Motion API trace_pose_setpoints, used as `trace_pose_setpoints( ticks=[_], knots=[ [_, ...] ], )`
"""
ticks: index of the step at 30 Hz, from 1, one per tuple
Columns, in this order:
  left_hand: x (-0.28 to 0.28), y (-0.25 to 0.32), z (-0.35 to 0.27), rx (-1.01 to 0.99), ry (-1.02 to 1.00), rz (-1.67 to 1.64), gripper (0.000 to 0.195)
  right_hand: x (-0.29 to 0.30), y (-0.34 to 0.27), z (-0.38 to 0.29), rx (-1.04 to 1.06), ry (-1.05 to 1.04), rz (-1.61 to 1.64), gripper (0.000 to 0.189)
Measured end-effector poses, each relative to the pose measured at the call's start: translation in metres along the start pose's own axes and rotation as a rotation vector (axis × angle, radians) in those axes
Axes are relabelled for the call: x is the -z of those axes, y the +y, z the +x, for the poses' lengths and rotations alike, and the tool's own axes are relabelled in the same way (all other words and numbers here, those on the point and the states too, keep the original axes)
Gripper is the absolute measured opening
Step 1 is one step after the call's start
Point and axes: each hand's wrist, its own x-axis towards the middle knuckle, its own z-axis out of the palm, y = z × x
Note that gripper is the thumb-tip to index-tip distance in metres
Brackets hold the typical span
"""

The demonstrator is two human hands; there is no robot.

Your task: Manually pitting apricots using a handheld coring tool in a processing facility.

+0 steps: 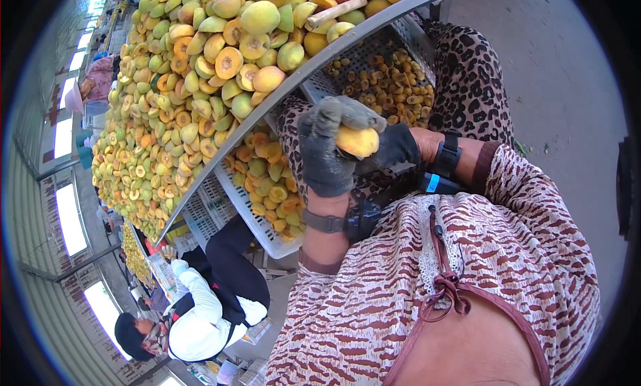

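Observation:
My left hand [328, 145], in a dirty dark work glove, is closed around a yellow peach piece [358, 141], its fingers bent over the top. My right hand [395, 148], also in a dark glove, is against the far side of the fruit; its fingers are mostly hidden, so its grip cannot be made out. Both hands are above my lap, beside the metal rim [300, 75] of a table heaped with halved peaches [229, 63]. Beyond the hands, a perforated crate [320, 85] holds small brownish-yellow cut pieces [395, 85].
A white plastic crate [275, 248] of peach halves [275, 190] stands under the table's edge at my left. A wooden stick [336, 12] lies on the heap. A co-worker [200, 316] in white sits to the left, a gloved hand at the table. Another person [100, 80] is farther off.

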Motion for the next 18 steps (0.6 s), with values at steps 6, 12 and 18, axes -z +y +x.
trace_pose_setpoints(
  ticks=[6,12,18],
  knots=[
    [0.093,0.027,-0.045,-0.032,0.502,-0.232,0.046,-0.006,-0.015,0.021,0.081,0.028,-0.119,0.024],
    [0.189,0.043,-0.035,-0.207,0.785,0.596,0.039,0.018,-0.024,0.023,-0.250,0.184,0.636,0.020],
    [0.155,0.056,0.091,-0.180,0.541,1.006,0.059,0.019,-0.017,0.034,-0.343,0.463,-0.005,0.020]
  ],
)
